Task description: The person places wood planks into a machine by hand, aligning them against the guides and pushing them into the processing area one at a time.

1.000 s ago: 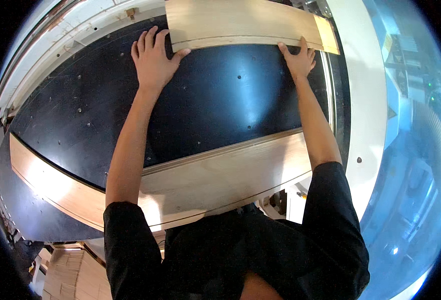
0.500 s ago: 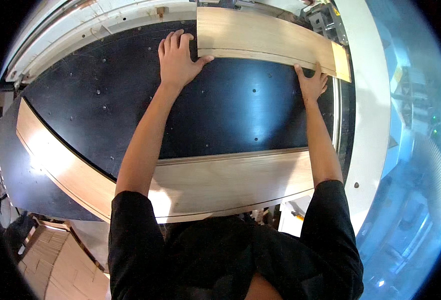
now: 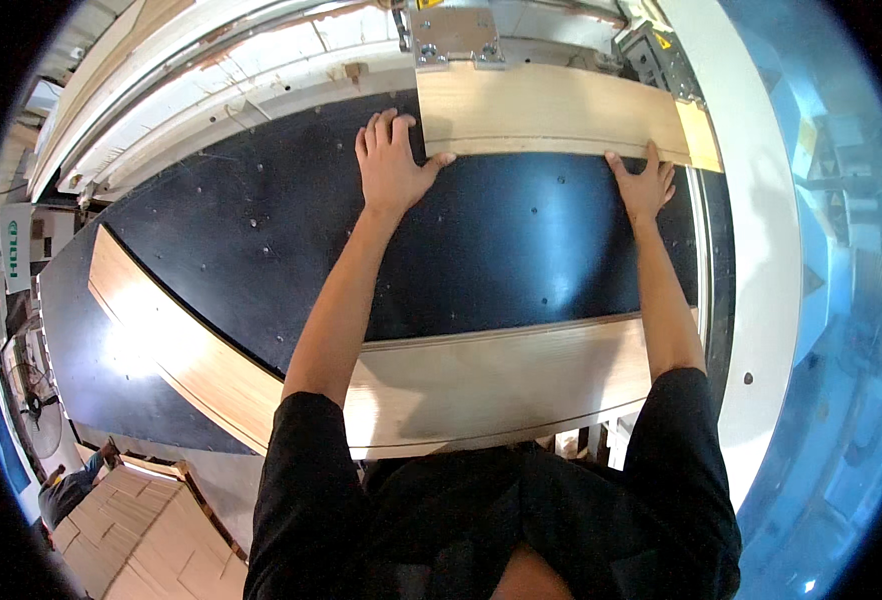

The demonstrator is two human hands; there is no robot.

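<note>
A pale wooden board [image 3: 551, 110] lies across the far part of the black work surface [image 3: 461, 240], its right end bright yellow. My left hand [image 3: 393, 170] is at its near left corner, thumb on the near edge and the other fingers spread beside the left end. Along the same edge, close to the yellow end, my right hand [image 3: 645, 188] rests with its thumb and index finger apart against the wood. Neither hand is wrapped round the board. Another pale board [image 3: 501, 375] with a grooved edge lies under my forearms, near my body.
At the left, a third long board [image 3: 176, 335] lies aslant. A metal block [image 3: 456, 38] stands over the board's far edge, with a dark machine part [image 3: 656, 60] to its right. A white frame [image 3: 761, 250] borders the right side. Brown cardboard [image 3: 151, 530] is at lower left.
The whole view has shifted, so everything appears farther right and somewhat lower, and the metal block shows more fully. Both hands keep their places at the far board.
</note>
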